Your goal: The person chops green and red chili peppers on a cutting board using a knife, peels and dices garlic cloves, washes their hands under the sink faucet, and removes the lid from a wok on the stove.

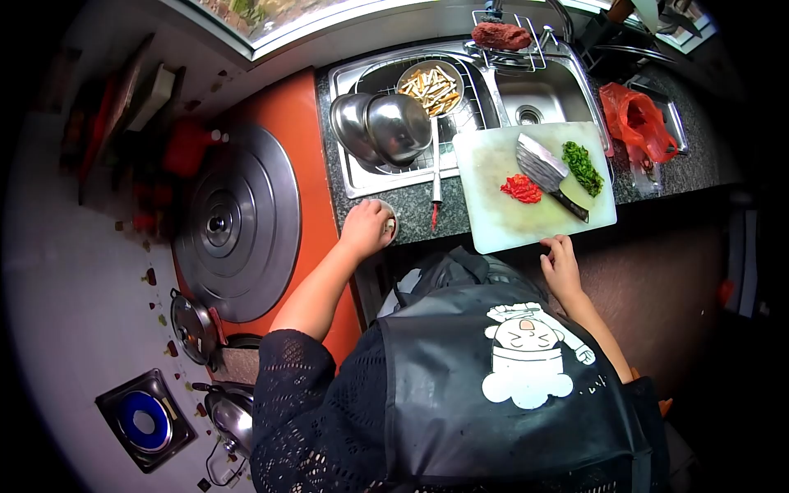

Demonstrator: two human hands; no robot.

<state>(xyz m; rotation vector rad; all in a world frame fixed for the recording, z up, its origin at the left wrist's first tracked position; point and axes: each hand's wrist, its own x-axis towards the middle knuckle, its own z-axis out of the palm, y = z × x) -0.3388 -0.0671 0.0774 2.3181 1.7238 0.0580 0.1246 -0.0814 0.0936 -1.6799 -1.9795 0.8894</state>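
Note:
My left hand (367, 229) is closed around a small round container (392, 223) at the counter's front edge; most of it is hidden by my fingers. At the near edge of the white cutting board (493, 226), my right hand (560, 261) has its thumb apart from its loosely bent fingers. Whether the fingertips touch the board I cannot tell. On the board lie chopped red pepper (521, 189), a cleaver (544, 168) with a black handle, and chopped greens (583, 168). A long-handled strainer (436, 152) holding pale strips (431, 89) rests over the left sink basin.
Metal bowls (398, 129) sit on the rack left of the strainer. The board overhangs the counter's front and partly the right sink basin (526, 105). A red plastic bag (635, 119) stands at right. A large round metal lid (238, 222) covers the orange surface at left.

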